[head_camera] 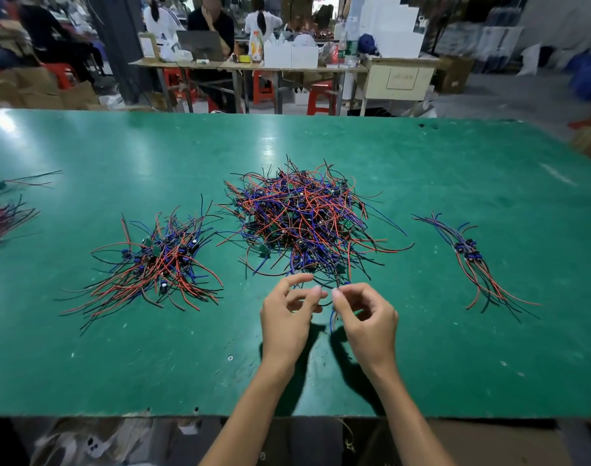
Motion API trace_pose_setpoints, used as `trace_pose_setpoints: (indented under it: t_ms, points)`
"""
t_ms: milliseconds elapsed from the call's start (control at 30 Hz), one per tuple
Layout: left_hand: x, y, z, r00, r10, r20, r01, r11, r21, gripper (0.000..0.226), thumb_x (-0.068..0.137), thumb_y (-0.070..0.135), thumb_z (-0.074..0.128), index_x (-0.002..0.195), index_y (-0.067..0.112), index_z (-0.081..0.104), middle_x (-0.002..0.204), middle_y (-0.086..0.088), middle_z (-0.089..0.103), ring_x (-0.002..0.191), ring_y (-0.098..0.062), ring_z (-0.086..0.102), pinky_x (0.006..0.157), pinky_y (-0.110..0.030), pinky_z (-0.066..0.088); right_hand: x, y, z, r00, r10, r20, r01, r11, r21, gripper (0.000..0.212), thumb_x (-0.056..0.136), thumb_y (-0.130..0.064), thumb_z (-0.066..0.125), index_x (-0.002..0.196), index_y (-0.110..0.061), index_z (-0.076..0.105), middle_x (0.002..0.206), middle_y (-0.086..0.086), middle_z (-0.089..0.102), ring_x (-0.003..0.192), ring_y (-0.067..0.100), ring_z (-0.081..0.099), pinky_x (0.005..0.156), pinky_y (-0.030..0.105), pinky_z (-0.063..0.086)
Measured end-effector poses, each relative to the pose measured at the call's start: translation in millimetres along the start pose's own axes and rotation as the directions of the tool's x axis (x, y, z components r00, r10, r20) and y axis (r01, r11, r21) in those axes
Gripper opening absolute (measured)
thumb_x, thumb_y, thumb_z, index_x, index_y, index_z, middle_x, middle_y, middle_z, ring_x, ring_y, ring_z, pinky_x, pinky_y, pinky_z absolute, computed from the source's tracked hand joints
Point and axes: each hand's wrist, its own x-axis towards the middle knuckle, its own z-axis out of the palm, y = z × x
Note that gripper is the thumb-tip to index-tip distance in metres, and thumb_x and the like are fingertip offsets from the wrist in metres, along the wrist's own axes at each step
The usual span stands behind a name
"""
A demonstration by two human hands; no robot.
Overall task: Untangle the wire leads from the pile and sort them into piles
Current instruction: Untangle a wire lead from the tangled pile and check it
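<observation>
- A green table (85, 364) fills the view; the big tangled pile (301, 220) of red, blue and black wire leads with small circuit boards sits at its centre.
- At 9 o'clock of that pile lies a sorted left pile (153, 264), its leads fanned out loosely.
- At 3 o'clock, well apart, lies a thin right bundle (472, 260), leads running roughly parallel.
- At the far 9 o'clock edge, a partly cut-off heap (1, 220) of more leads shows.
- Both hands hover at 6 o'clock of the central pile, just beside its near fringe.
- The left hand (287, 317) has fingers curled, thumb and forefinger tips close together on a thin dark lead (325, 303).
- The right hand (368, 317) pinches the same lead; blue wire hangs below its fingers.
- At 12 o'clock, beyond the table, people sit at benches with red stools (321, 99).
</observation>
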Motion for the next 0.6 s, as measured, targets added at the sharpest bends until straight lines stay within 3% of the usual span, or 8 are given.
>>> trace_pose_setpoints:
  t_ms: [67, 133, 200, 333, 433, 467, 533, 600]
  points:
    - [-1, 1, 3, 1.000, 0.025, 0.009, -0.025, 0.998, 0.061, 0.014, 0.089, 0.021, 0.078, 0.099, 0.028, 0.071, 0.080, 0.007, 0.078, 0.073, -0.010, 0.073, 0.073, -0.029, 0.056, 1, -1, -1, 0.994, 0.030, 0.102, -0.032, 0.999, 0.022, 0.012, 0.087, -0.037, 0.074, 0.077, -0.030, 0.073, 0.072, -0.006, 0.073, 0.062, 0.008, 0.065, 0.060, 0.025, 0.052]
    - [-2, 4, 2, 0.998, 0.064, 0.015, -0.065, 0.982, 0.178, 0.010, 0.087, 0.026, 0.079, 0.093, 0.031, 0.073, 0.078, 0.014, 0.077, 0.075, -0.005, 0.073, 0.071, -0.030, 0.055, 1, -1, -2, 0.990, 0.061, 0.126, -0.069, 0.996, 0.056, 0.016, 0.085, -0.043, 0.072, 0.076, -0.029, 0.074, 0.070, -0.003, 0.072, 0.063, 0.014, 0.065, 0.060, 0.039, 0.055]
    - [-1, 8, -3, 0.992, 0.094, 0.082, -0.110, 0.972, 0.206, 0.009, 0.087, 0.023, 0.078, 0.093, 0.029, 0.074, 0.078, 0.013, 0.077, 0.079, -0.003, 0.073, 0.075, -0.027, 0.055, 3, 0, -4, 0.989, 0.067, 0.133, -0.081, 0.991, 0.107, 0.015, 0.087, -0.038, 0.074, 0.076, -0.028, 0.074, 0.071, 0.000, 0.072, 0.066, 0.022, 0.067, 0.063, 0.046, 0.055]
    - [1, 14, -16, 0.965, 0.072, 0.253, -0.122, 0.975, 0.186, 0.018, 0.091, 0.012, 0.075, 0.106, 0.020, 0.070, 0.079, -0.003, 0.077, 0.081, -0.013, 0.075, 0.081, -0.024, 0.057, 4, 1, -3, 0.988, 0.067, 0.141, -0.089, 0.984, 0.157, 0.008, 0.087, -0.025, 0.078, 0.080, -0.024, 0.078, 0.077, 0.001, 0.075, 0.066, 0.018, 0.067, 0.059, 0.031, 0.049]
    - [6, 19, -31, 0.954, 0.070, 0.292, -0.093, 0.994, 0.066, 0.030, 0.090, 0.004, 0.073, 0.116, 0.017, 0.065, 0.082, -0.013, 0.076, 0.071, -0.027, 0.073, 0.075, -0.038, 0.062, 3, 0, -1, 0.988, 0.062, 0.141, -0.084, 0.985, 0.152, 0.005, 0.085, -0.030, 0.078, 0.086, -0.026, 0.081, 0.082, -0.002, 0.073, 0.063, 0.010, 0.056, 0.056, 0.020, 0.041]
    - [10, 21, -38, 0.959, 0.119, 0.256, -0.146, 0.985, 0.089, 0.031, 0.089, 0.003, 0.073, 0.115, 0.019, 0.065, 0.082, -0.010, 0.076, 0.068, -0.026, 0.072, 0.071, -0.037, 0.062, 3, 1, 0, 0.992, 0.061, 0.107, -0.072, 0.992, 0.104, 0.007, 0.086, -0.035, 0.077, 0.089, -0.030, 0.080, 0.085, -0.005, 0.073, 0.067, 0.008, 0.057, 0.060, 0.021, 0.044]
    - [25, 26, -58, 0.959, 0.256, 0.125, -0.279, 0.930, 0.238, 0.029, 0.088, 0.007, 0.075, 0.109, 0.025, 0.068, 0.081, 0.001, 0.076, 0.067, -0.015, 0.071, 0.068, -0.023, 0.058, 5, 6, 2, 0.997, 0.023, -0.068, -0.034, 0.987, -0.157, 0.013, 0.087, -0.042, 0.076, 0.098, -0.036, 0.077, 0.095, -0.013, 0.071, 0.088, 0.010, 0.059, 0.076, 0.028, 0.046]
    - [47, 34, -86, 0.914, 0.407, 0.013, -0.372, 0.823, 0.428, 0.023, 0.088, 0.008, 0.075, 0.102, 0.026, 0.069, 0.080, 0.010, 0.074, 0.071, -0.002, 0.069, 0.073, -0.013, 0.052, 9, 10, 4, 0.977, 0.044, -0.207, -0.135, 0.883, -0.449, 0.034, 0.085, -0.046, 0.076, 0.116, -0.034, 0.071, 0.116, -0.010, 0.063, 0.111, 0.017, 0.048, 0.092, 0.033, 0.035]
